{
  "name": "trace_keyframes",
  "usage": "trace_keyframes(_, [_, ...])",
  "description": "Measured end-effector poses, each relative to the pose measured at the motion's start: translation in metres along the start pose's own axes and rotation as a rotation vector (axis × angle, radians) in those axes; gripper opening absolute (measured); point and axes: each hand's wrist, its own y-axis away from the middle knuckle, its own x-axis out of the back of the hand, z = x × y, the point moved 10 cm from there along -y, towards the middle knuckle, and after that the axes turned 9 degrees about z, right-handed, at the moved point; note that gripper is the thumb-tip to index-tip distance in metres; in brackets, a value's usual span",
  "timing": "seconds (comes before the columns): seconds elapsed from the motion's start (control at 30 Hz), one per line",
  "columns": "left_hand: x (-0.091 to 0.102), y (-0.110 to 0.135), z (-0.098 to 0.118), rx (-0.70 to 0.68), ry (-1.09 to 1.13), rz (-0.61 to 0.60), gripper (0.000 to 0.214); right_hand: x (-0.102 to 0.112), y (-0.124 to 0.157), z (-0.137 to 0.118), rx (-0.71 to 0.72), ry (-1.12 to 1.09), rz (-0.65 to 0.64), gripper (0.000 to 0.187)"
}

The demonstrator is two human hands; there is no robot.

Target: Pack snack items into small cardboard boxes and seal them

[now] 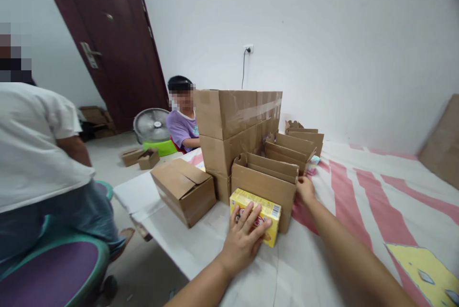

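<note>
My left hand (246,233) lies with spread fingers across the front of a small yellow printed box (274,211), pressing against it; its thumb is partly hidden. The yellow box stands against the near side of an open-topped cardboard box (265,180), whose flaps are raised. At that carton's right near edge, my right hand (304,190) has its fingers closed on the cardboard; the fingertips are partly hidden. Left of the open carton, a closed brown carton (182,187) rests on the table, beside a tall stack of taped cartons (240,115).
More open cartons (292,147) line up behind. The white covering with red stripes (351,202) spreads right. A person in purple (182,127) sits beyond the stack; another in a white shirt (39,139) is at left. A fan (154,125) and small cartons (148,158) stand on the floor.
</note>
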Motion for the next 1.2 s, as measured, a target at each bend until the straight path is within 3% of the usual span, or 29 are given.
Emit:
trace_keyframes(0.17, [-0.003, 0.002, 0.0, -0.015, -0.019, -0.01, 0.05, 0.036, -0.016, -0.003, -0.016, 0.015, 0.168, 0.022])
trace_keyframes(0.33, [-0.004, 0.002, -0.001, -0.005, -0.005, -0.018, 0.05, 0.045, 0.017, -0.013, 0.087, -0.094, 0.192, 0.04])
trace_keyframes(0.4, [-0.003, 0.002, -0.001, -0.002, 0.006, -0.014, 0.049, 0.041, 0.042, -0.021, 0.171, -0.199, 0.119, 0.049])
trace_keyframes(0.53, [-0.002, 0.001, 0.0, 0.0, 0.008, -0.006, 0.047, 0.018, 0.096, -0.048, 0.413, -0.434, -0.244, 0.082])
trace_keyframes(0.63, [-0.001, 0.001, 0.001, -0.002, 0.006, -0.005, 0.047, 0.012, 0.114, -0.052, 0.408, -0.419, -0.345, 0.112])
trace_keyframes(0.73, [-0.001, 0.0, 0.001, -0.003, 0.009, -0.005, 0.047, 0.012, 0.116, -0.05, 0.315, -0.392, -0.378, 0.123])
trace_keyframes(0.83, [-0.001, 0.0, 0.0, 0.003, 0.014, -0.001, 0.05, 0.021, 0.111, -0.053, 0.323, -0.38, -0.375, 0.124])
trace_keyframes(1.03, [-0.005, 0.001, -0.009, 0.101, -0.004, -0.047, 0.051, 0.045, 0.076, -0.033, 0.278, -0.399, -0.279, 0.121])
trace_keyframes(1.2, [-0.005, 0.001, -0.021, 0.181, -0.089, -0.05, 0.044, 0.04, 0.061, -0.03, 0.324, -0.378, -0.28, 0.118])
